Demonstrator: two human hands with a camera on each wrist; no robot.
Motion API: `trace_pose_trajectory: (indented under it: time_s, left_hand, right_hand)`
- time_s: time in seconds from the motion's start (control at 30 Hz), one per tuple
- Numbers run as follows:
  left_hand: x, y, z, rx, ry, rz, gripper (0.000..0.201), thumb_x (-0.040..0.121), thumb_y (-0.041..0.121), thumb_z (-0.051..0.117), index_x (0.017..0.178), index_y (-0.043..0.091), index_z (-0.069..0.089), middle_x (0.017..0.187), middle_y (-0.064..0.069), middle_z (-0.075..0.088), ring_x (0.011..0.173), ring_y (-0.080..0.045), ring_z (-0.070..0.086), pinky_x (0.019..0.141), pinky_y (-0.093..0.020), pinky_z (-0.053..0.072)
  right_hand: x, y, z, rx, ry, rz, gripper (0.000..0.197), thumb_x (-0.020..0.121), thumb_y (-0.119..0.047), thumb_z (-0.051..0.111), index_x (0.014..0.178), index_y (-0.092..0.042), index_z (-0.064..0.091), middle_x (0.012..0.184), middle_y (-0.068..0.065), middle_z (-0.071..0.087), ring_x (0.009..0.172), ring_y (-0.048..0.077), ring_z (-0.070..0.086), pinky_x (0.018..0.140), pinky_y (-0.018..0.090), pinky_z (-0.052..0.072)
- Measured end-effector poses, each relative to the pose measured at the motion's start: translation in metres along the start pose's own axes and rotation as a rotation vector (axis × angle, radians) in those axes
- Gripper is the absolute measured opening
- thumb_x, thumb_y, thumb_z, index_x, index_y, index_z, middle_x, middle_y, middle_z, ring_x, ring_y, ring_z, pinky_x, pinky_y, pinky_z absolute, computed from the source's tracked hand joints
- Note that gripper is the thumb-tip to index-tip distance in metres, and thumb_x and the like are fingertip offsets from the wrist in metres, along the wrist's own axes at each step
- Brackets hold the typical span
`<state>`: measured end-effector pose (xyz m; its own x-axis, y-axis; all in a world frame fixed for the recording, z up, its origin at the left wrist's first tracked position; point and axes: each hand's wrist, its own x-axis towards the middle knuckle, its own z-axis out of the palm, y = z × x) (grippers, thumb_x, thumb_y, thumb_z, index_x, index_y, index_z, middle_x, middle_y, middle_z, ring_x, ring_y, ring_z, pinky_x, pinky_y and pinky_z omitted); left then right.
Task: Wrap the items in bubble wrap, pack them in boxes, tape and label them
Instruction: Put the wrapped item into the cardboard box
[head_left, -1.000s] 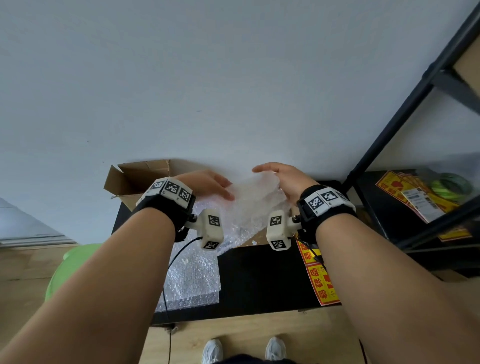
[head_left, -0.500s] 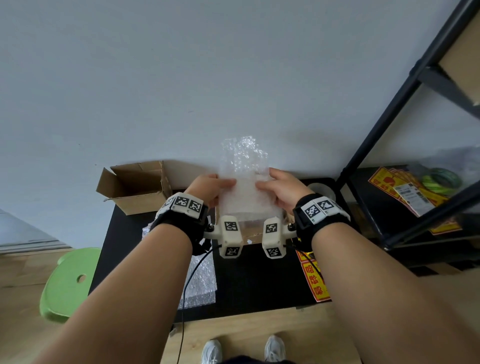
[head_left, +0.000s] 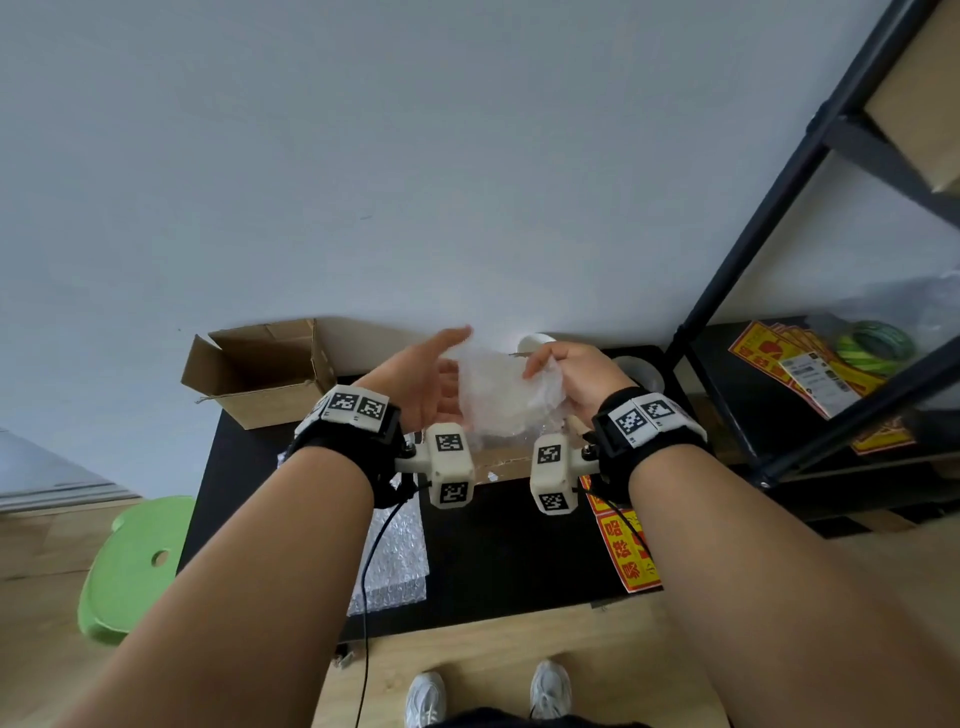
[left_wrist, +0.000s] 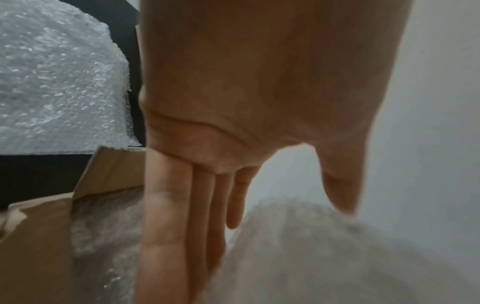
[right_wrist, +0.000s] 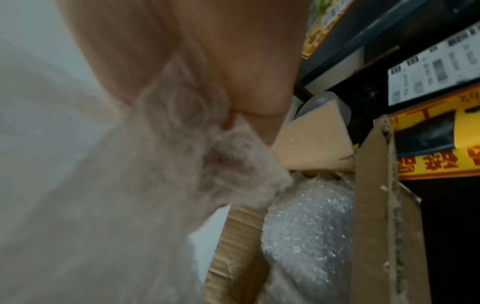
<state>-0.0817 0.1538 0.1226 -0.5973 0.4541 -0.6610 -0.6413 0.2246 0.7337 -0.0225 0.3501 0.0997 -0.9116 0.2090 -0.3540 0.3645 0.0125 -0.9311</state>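
A crumpled sheet of bubble wrap hangs above an open cardboard box at the middle of the black table. My right hand pinches the sheet's right edge; the right wrist view shows the wrap bunched under the fingers. My left hand is spread beside the sheet's left side with straight fingers and grips nothing. Inside the box lies a bubble-wrapped item. In the head view the wrist cameras hide most of the box.
A second open box stands at the table's back left. A stack of bubble wrap lies front left, yellow-red labels front right, a tape roll behind. A black shelf with labels stands right; a green stool left.
Both hands held the sheet up flat half a second ago. Now the left hand has let go and spread, and the sheet sits lower, crumpled in the right hand.
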Motion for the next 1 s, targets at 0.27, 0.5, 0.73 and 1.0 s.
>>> trace_pose_trajectory:
  time_s: [0.27,0.5,0.73,1.0]
  left_hand:
    - [0.014,-0.007,0.002,0.202,0.169,0.104,0.040,0.076,0.006,0.077,0.111,-0.006,0.061,0.110,-0.024,0.069,0.093,-0.037,0.070,0.083,-0.047,0.058]
    - [0.029,-0.013,0.025,0.216,0.259,0.147,0.035,0.082,0.013,0.076,0.108,-0.005,0.062,0.092,-0.020,0.069,0.075,-0.029,0.070,0.063,-0.037,0.061]
    - [0.040,-0.007,0.040,0.369,0.313,0.061,0.014,0.094,0.023,0.056,0.090,0.009,0.057,0.064,-0.013,0.061,0.044,-0.018,0.056,0.047,-0.025,0.049]
    - [0.060,-0.007,0.044,0.197,0.396,0.023,0.034,0.097,0.019,0.044,0.069,0.001,0.050,0.047,-0.012,0.058,0.047,-0.023,0.055,0.050,-0.025,0.049]
  right_hand:
    - [0.006,0.001,-0.009,0.314,0.021,0.181,0.029,0.097,-0.023,0.051,0.118,-0.009,0.065,0.094,0.011,0.060,0.069,0.020,0.058,0.057,0.030,0.048]
    - [0.007,0.011,-0.010,-0.304,0.055,0.066,0.043,0.078,-0.010,0.079,0.117,-0.013,0.060,0.110,0.007,0.066,0.086,0.027,0.068,0.077,0.037,0.057]
    - [0.008,0.012,-0.012,-0.565,0.082,-0.154,0.056,0.080,0.004,0.066,0.129,-0.021,0.058,0.100,-0.009,0.058,0.089,0.006,0.054,0.075,0.011,0.042]
    - [0.001,0.010,-0.002,-0.653,-0.111,-0.047,0.033,0.087,-0.046,0.068,0.108,-0.020,0.067,0.103,-0.006,0.061,0.094,0.012,0.057,0.081,0.027,0.046]
